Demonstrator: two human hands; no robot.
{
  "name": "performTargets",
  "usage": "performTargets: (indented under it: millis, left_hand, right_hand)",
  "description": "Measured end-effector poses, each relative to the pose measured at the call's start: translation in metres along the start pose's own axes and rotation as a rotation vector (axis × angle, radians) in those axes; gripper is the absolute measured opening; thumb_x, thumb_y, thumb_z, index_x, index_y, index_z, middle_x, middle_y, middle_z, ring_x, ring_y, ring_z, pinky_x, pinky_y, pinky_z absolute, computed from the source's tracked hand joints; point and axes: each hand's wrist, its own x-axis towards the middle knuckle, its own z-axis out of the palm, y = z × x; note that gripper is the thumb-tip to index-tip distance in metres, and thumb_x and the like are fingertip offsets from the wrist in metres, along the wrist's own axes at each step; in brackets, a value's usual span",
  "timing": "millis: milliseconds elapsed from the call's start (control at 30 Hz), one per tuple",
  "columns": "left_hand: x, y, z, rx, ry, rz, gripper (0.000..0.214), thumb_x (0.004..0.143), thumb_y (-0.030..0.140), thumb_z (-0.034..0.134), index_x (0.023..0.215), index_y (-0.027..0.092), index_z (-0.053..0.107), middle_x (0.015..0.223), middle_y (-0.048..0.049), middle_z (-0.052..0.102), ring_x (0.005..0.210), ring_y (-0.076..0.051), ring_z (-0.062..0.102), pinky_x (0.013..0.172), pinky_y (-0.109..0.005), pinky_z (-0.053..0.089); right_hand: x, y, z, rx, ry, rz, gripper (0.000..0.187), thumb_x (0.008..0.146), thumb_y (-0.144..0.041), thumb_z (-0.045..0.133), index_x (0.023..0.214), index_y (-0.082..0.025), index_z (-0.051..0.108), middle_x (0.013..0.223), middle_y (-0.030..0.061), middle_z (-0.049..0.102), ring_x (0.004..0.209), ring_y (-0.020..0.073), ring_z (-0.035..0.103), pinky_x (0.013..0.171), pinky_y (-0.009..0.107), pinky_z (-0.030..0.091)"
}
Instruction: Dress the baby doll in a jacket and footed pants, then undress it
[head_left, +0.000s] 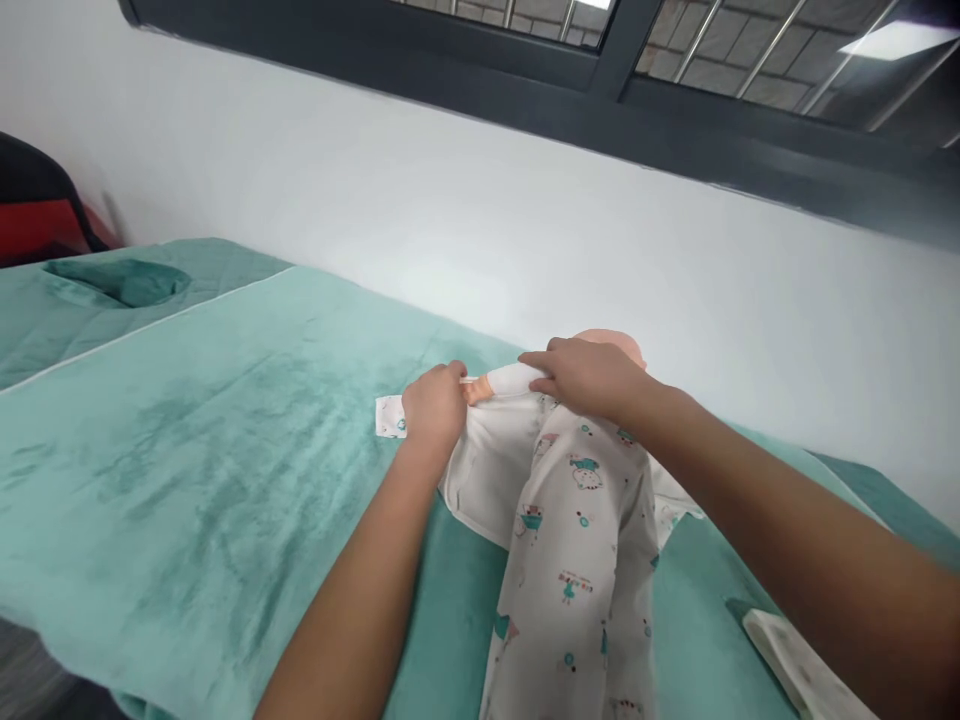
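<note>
A baby doll lies on its back on the green bedding, its bald head [611, 338] partly hidden behind my right hand. Its white clothing [574, 520] carries small printed figures, and one front flap [495, 480] is spread to the left. My left hand [436, 405] is closed around a printed sleeve, whose cuff [390, 416] sticks out to the left. Whether it also grips the doll's fingers is hidden. Bare doll wrist [478, 390] shows beside it. My right hand [589, 378] is closed, thumb and fingers on the white inner sleeve [511, 380] around the doll's arm.
Soft green bedding [187, 430] covers the bed, which meets a white wall [390, 210]. Above is a dark window frame [480, 65]. White printed cloth [799, 665] lies at lower right, under my right forearm. A red and black object [41, 215] stands at far left.
</note>
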Motion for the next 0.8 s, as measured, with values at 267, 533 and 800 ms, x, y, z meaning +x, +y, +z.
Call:
performTargets:
  millis: [267,533,800]
  left_hand:
    - [-0.003,-0.004,0.001,0.117,-0.118,0.188,0.033,0.091,0.013,0.038,0.118,0.021,0.055,0.119,-0.0129,0.063,0.108,-0.031,0.061,0.087,-0.046,0.047]
    - [0.001,-0.01,-0.008,-0.028,-0.276,0.234,0.052,0.084,0.017,0.052,0.135,0.027,0.047,0.129,-0.0088,0.061,0.115,-0.027,0.059,0.093,-0.04,0.046]
    - [0.005,-0.006,-0.004,0.152,-0.079,-0.008,0.035,0.082,0.009,0.042,0.105,0.023,0.064,0.114,-0.0096,0.068,0.113,-0.032,0.061,0.095,-0.051,0.045]
  right_hand:
    - [0.007,-0.025,0.019,0.024,0.065,0.055,0.033,0.098,-0.038,0.043,0.123,-0.026,0.061,0.108,0.0101,0.065,0.092,0.0262,0.061,0.063,0.032,0.037]
    - [0.03,-0.031,0.045,0.264,0.11,0.052,0.038,0.091,-0.04,0.053,0.126,-0.025,0.06,0.123,0.0081,0.066,0.106,0.0268,0.061,0.076,0.035,0.045]
    - [-0.005,-0.022,0.061,0.669,0.335,0.165,0.038,0.095,-0.034,0.045,0.127,-0.025,0.064,0.134,0.005,0.064,0.125,0.0272,0.056,0.101,0.043,0.044]
